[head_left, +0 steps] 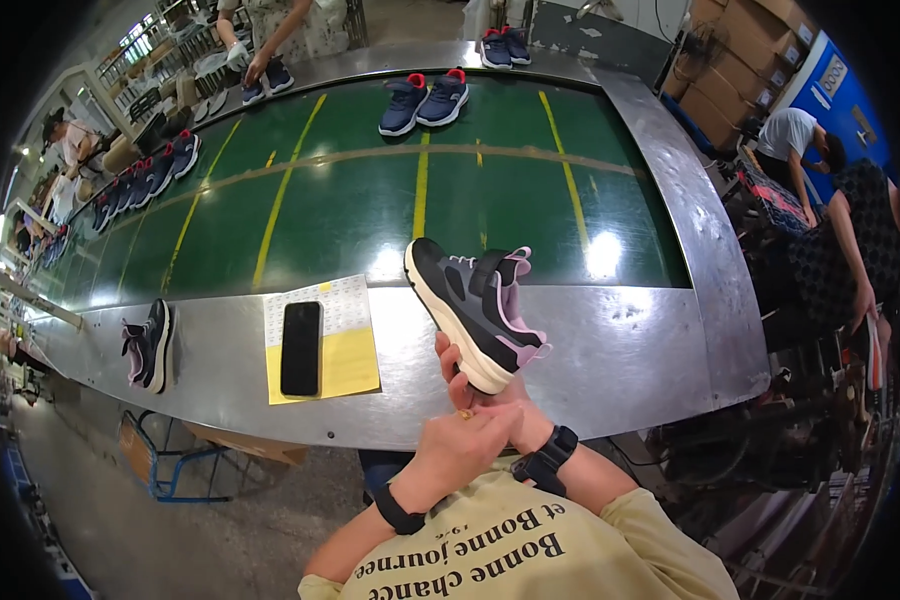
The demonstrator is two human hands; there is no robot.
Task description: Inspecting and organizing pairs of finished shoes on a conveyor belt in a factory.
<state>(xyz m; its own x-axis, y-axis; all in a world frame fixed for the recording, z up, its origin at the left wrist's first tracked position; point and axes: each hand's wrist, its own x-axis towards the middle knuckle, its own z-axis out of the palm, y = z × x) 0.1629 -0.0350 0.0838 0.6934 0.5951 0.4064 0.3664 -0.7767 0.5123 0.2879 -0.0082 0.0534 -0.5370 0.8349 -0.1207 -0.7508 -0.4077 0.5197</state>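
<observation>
A dark grey and black sneaker point(462, 292) with lilac lining and a thick cream sole is held up over the near edge of the metal table. My right hand point(523, 418) is closed around it from below, the fingers curling up beside the sole. In front of the shoe's heel, my left hand point(454, 446) crosses close to the right one, its fingers pinched together. A tiny orange-yellow bit shows at those fingertips, too small to name. A similar sneaker point(150, 346) lies tipped on its side on the metal at left.
A black phone point(301, 348) rests on a yellow and white sheet point(360, 372). Beyond the metal edge point(620, 330) runs a green conveyor belt point(340, 215) carrying navy pairs point(440, 102) with red lining. Across it, a person's hands point(260, 65) touch shoes. Other people are at right.
</observation>
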